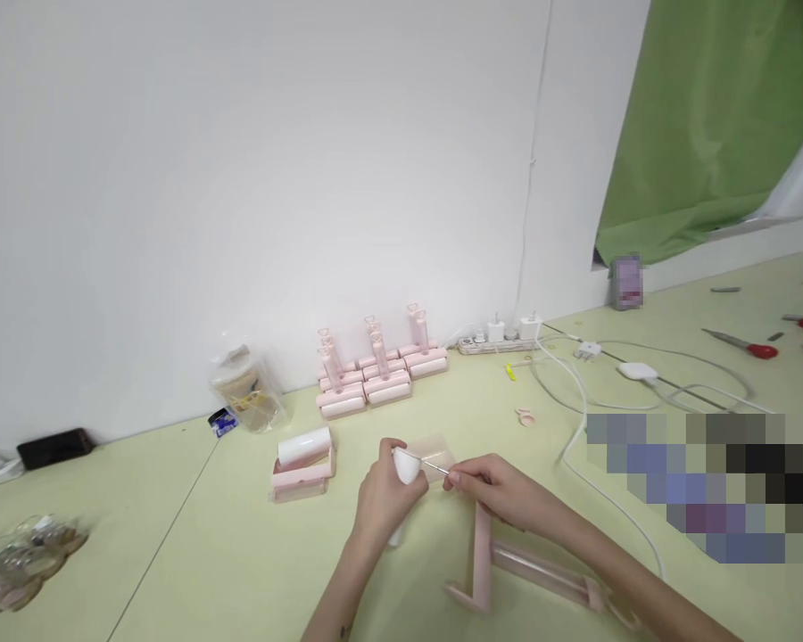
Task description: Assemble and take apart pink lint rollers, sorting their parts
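Pink frame, plain white roll

Slender silver rod appears glossy metal; pink angular frame, near right, smooth plastic; green hanging curtain, far right, matt cloth.

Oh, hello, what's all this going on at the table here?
A person is working by hand on a small white roll. The left hand holds it, while the right hand holds a thin metal tool that reaches to the roll's end. A pink roller frame lies on the table near the right forearm. Farther back, by the wall, stands a group of pink lint rollers fitted with white rolls.
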Demonstrator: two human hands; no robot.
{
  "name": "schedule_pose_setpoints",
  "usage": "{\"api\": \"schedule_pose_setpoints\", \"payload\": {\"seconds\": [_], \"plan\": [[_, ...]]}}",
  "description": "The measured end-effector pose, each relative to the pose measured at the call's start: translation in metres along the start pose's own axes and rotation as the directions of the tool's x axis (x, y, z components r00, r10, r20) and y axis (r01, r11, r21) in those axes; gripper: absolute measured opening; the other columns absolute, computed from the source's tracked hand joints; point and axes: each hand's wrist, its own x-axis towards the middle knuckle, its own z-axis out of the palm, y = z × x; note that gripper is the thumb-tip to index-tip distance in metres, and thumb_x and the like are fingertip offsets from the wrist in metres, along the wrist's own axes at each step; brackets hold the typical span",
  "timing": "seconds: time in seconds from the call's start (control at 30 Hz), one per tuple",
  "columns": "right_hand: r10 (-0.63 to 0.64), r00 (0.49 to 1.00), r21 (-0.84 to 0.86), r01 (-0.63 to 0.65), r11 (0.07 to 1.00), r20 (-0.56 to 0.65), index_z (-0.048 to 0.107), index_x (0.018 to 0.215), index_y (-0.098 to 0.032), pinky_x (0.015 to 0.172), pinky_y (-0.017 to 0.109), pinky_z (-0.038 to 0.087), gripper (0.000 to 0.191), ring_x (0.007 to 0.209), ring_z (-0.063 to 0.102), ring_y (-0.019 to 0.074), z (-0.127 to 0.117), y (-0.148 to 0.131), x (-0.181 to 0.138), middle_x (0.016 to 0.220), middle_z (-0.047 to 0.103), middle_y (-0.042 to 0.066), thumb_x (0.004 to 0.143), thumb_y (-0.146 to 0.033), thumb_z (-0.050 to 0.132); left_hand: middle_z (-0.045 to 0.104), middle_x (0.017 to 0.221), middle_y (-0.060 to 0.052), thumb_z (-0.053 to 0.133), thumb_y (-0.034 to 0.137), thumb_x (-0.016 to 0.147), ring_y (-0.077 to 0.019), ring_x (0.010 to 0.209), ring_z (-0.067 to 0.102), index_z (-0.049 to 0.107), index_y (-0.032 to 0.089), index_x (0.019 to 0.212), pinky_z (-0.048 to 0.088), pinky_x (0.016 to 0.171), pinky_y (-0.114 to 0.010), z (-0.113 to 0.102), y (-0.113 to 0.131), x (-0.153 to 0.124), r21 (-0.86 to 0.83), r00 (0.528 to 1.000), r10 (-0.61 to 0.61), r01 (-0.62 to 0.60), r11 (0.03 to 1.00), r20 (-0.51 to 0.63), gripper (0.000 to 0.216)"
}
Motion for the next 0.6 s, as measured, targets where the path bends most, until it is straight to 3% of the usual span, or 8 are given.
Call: {"api": "schedule_pose_setpoints", "payload": {"seconds": [0.13,0.23,0.37,0.5,0.6], "plan": [[0.058,0.997,0.028,-0.057,0.998,-0.053,0.062,0.071,-0.016,0.036,0.019,0.019,0.031,0.035,0.026,0.0066,0.001,0.014,0.009,0.041,0.030,-0.008,0.079,-0.038,0.042,0.062,0.085,-0.006,0.050,0.029,0.064,-0.0235,0.074,0.060,0.022,0.018,0.127,0.038,0.059,-0.026,-0.011,0.004,0.005,0.107,0.993,-0.049,0.038,0.994,0.105,0.070],[0.044,0.992,0.062,-0.037,0.997,-0.119,0.060,0.076,-0.016,0.035,0.020,0.025,0.032,0.031,0.031,0.0083,-0.007,0.016,0.013,0.037,0.032,-0.009,0.080,-0.040,0.039,0.062,0.089,-0.010,0.054,0.034,0.063,-0.0265,0.080,0.059,0.023,0.014,0.128,0.039,0.063,-0.028,-0.021,0.005,0.010,0.160,0.987,-0.071,0.047,0.986,0.147,0.075],[-0.136,0.941,0.156,0.192,0.969,-0.310,0.058,0.080,-0.018,0.059,0.024,0.041,0.029,0.064,0.052,0.0133,-0.026,-0.005,0.021,0.068,0.056,0.000,0.079,-0.044,0.045,0.062,0.085,-0.008,0.052,0.040,0.067,-0.0276,0.081,0.058,0.043,0.018,0.109,0.039,0.068,-0.032,-0.028,0.011,0.015,0.092,0.996,0.078,-0.081,0.992,0.035,0.048],[-0.280,0.814,0.248,0.450,0.858,-0.509,0.053,0.086,-0.020,0.071,0.029,0.044,0.027,0.077,0.052,0.0160,-0.035,-0.033,0.041,0.079,0.054,0.001,0.078,-0.046,0.049,0.058,0.088,-0.001,0.047,0.029,0.073,-0.0196,0.081,0.057,0.045,0.024,0.092,0.040,0.072,-0.028,-0.025,0.022,0.021,-0.136,0.949,0.307,-0.315,0.939,-0.079,0.019],[-0.325,0.773,0.245,0.518,0.820,-0.545,0.050,0.089,-0.021,0.075,0.032,0.045,0.028,0.081,0.053,0.0167,-0.031,-0.044,0.058,0.083,0.053,0.002,0.080,-0.047,0.045,0.056,0.088,0.000,0.050,0.028,0.073,-0.0188,0.082,0.055,0.044,0.023,0.093,0.040,0.075,-0.029,-0.021,0.031,0.026,-0.204,0.931,0.331,-0.357,0.911,-0.153,0.021]]}}
